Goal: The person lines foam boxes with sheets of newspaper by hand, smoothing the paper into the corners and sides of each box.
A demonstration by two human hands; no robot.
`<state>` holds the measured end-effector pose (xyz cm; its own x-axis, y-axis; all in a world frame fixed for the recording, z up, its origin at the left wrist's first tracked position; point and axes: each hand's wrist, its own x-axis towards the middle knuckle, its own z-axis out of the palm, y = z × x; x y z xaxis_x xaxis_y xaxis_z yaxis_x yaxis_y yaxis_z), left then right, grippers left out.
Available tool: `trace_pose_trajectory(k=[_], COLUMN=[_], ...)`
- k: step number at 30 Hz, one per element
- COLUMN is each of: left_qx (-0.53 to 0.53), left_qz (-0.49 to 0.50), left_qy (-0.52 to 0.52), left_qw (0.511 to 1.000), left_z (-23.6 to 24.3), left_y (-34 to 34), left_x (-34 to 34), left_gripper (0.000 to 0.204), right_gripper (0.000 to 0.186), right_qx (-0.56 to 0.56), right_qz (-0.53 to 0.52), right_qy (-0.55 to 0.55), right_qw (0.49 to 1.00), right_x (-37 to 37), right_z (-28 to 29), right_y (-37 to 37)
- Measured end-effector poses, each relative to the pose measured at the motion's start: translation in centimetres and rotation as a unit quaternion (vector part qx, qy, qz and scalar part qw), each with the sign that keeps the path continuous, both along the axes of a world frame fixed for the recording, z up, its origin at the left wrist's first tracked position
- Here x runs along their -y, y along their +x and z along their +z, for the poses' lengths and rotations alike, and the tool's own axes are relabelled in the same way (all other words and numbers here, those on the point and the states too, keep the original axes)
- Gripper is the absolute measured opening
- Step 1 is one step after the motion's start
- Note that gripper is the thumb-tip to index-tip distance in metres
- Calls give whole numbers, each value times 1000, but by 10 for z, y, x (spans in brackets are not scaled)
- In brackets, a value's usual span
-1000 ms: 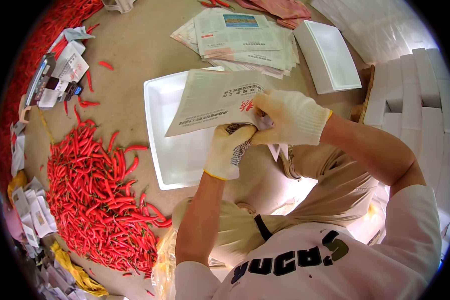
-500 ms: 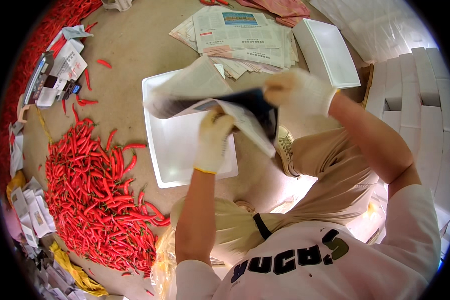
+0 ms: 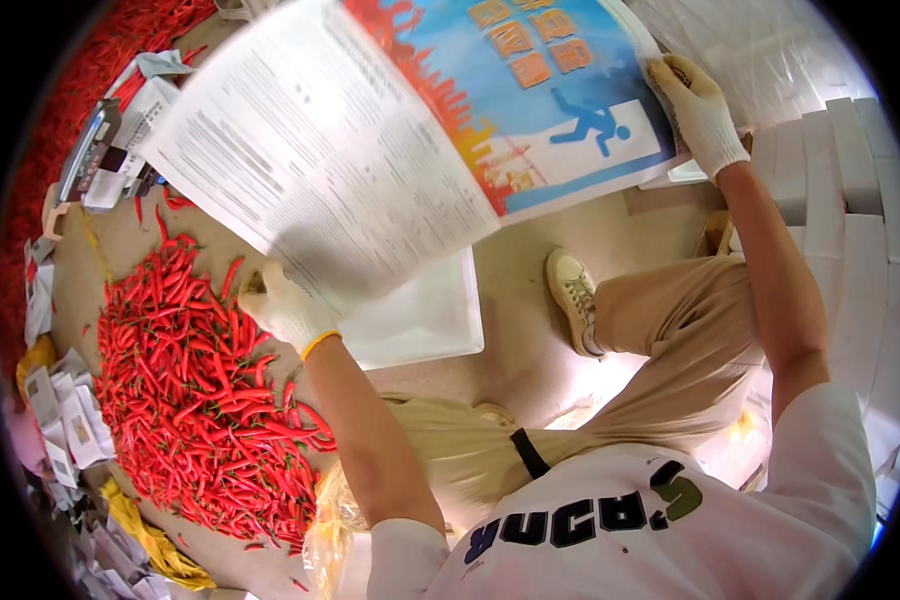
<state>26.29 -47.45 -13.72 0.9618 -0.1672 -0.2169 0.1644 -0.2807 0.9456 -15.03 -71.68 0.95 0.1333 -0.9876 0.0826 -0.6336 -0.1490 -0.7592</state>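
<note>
A newspaper sheet (image 3: pixel 320 140) is spread wide in front of me, one half white with print, the other a blue and orange picture. My right hand (image 3: pixel 698 112), in a white knitted glove, grips its far right edge with curled fingers. At the sheet's near left edge, my gloved left hand (image 3: pixel 288 305) is closed on the paper. Below the sheet stands a white foam box (image 3: pixel 440 315), mostly hidden by the paper; only its near right part shows. Just left of my left hand lies a heap of red chili peppers (image 3: pixel 195 390).
More red chilies (image 3: pixel 45 150) cover the far left. Papers and dark boxes (image 3: pixel 110 140) lie beside them. A yellow plastic bag (image 3: pixel 150 540) and folded papers (image 3: pixel 70 415) sit at lower left. White foam boxes (image 3: pixel 850 270) are stacked at right, near my shoe (image 3: pixel 573 300).
The newspaper, folded and blurred half a second ago, is now opened out wide. My hands have moved apart, the left to the left, the right up and right. The sheet now covers much of the box.
</note>
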Motion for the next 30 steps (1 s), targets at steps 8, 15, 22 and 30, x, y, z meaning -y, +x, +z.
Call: trace_pose_trajectory(k=[8, 15, 22, 30], left_qx=[-259, -217, -152, -151], left_qz=[-367, -443, -493, -573], left_qy=[-260, -189, -163, -31], left_qw=[855, 849, 841, 805], left_z=[22, 39, 62, 64], left_y=[-62, -76, -79, -101], left_x=[7, 3, -13, -22], left_gripper=[69, 66, 58, 39], right_gripper=[21, 24, 20, 18], right_qx=[-116, -265, -252, -205], right_qz=[357, 617, 603, 535], right_qy=[-28, 4, 3, 44], right_qw=[926, 741, 757, 818], right_x=[-80, -141, -141, -139], right_z=[15, -12, -15, -12], right_y=[77, 97, 102, 119])
